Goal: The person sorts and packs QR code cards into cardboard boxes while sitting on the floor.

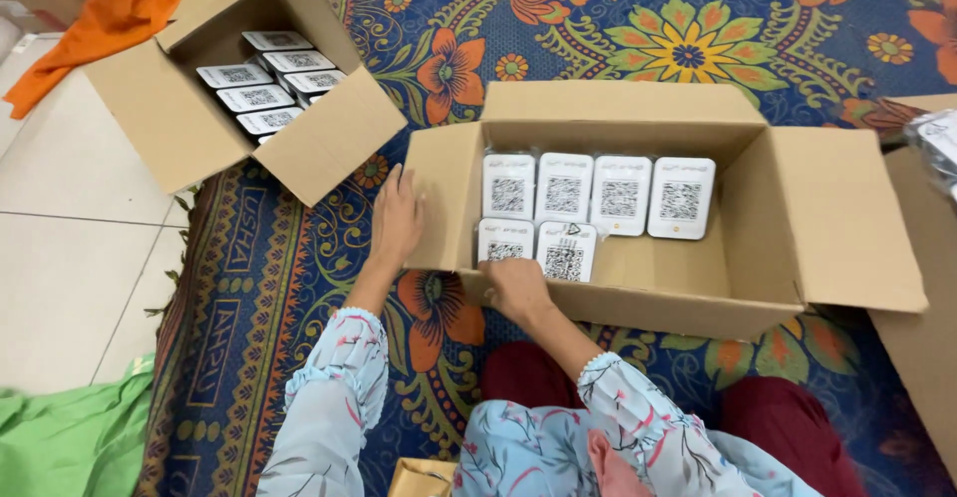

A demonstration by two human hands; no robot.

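Far left: pale glossy floor tiles (70,248), square, smooth. A crumpled green cloth (70,442) lies at the lower left and an orange cloth (105,23) at the upper left, both soft and creased.

Small cardboard box (214,108): brown corrugated board, matte, flaps open, set at a diagonal. Inside it are flat white packets with rounded corners and a dark square printed pattern, lying in overlapping rows.

Carpet (249,288): woven, blue ground with orange flowers and green leaves, fringed along its left edge.

Left hand (397,220): flat, fingers extended and together, pressed against the outside of the left flap of the large cardboard box (758,258). It grips nothing.

Right hand (518,288): at the near wall of the large box, by its left end. Fingers curl over the rim and are partly hidden inside, so I cannot tell whether they pinch a packet or only touch the wall. The nearest packet is just beyond the fingertips.

Large box: brown, rectangular, open top, long axis running left to right across the view, side flaps folded outward.

White packets (563,188): rounded rectangles in clear glossy wrap, standing upright against the far wall. Four in the back row, two in the front row, all in the left half of the box. Their long axes are vertical and printed faces point toward the camera.

Right edge: another cardboard flap (922,298).
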